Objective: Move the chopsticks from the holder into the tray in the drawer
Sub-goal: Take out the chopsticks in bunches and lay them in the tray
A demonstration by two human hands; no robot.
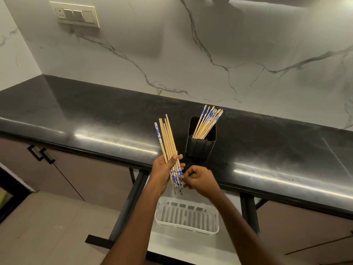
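Note:
My left hand (163, 173) grips a bundle of wooden chopsticks (166, 138), some with blue-and-white patterned ends, held upright and tilted left over the counter edge. My right hand (198, 179) is curled beside the bundle's lower patterned ends, its fingertips pinching them. A black holder (200, 146) stands on the counter just behind my hands, with several more chopsticks (207, 121) leaning to the right in it. Below my hands, a white slotted tray (186, 217) lies in the open drawer (191, 247), with nothing in it.
The black glossy counter (95, 119) runs left to right against a marble wall. A switch plate (76, 15) is on the wall at upper left. Brown cabinet doors with black handles (41, 153) sit under the counter at left.

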